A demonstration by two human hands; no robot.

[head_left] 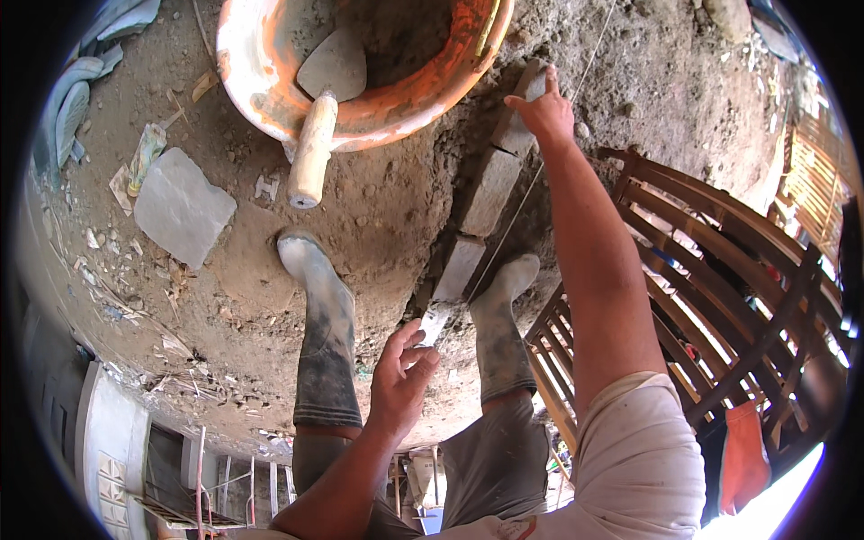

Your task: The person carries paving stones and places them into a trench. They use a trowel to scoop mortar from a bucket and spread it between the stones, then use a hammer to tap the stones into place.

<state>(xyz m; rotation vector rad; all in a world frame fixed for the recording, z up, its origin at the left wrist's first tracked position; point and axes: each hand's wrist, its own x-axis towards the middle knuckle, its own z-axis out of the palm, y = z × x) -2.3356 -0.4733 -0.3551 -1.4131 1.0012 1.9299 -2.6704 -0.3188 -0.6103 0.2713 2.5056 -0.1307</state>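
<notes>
A row of grey-brown bricks [489, 193] lies end to end on the soil, running from between my boots up toward the far side. My right hand [545, 112] reaches to the far brick [516, 126], its thumb and fingers set across that brick. Near the close end of the row, my left hand [400, 373] hovers with bent, parted fingers and nothing visible in it. A thin string [531, 187] stretches along the right side of the bricks. Left of them, a trowel [315, 148] with a wooden handle rests over the rim of an orange-and-white basin [396, 126].
My rubber boots [326, 346] stand on either side of the brick row. A flat stone slab [184, 207] lies on the dirt at left. Dark wooden slatted furniture [720, 270] stands close on the right, a red-orange cloth [744, 456] hanging there. Debris litters the left ground.
</notes>
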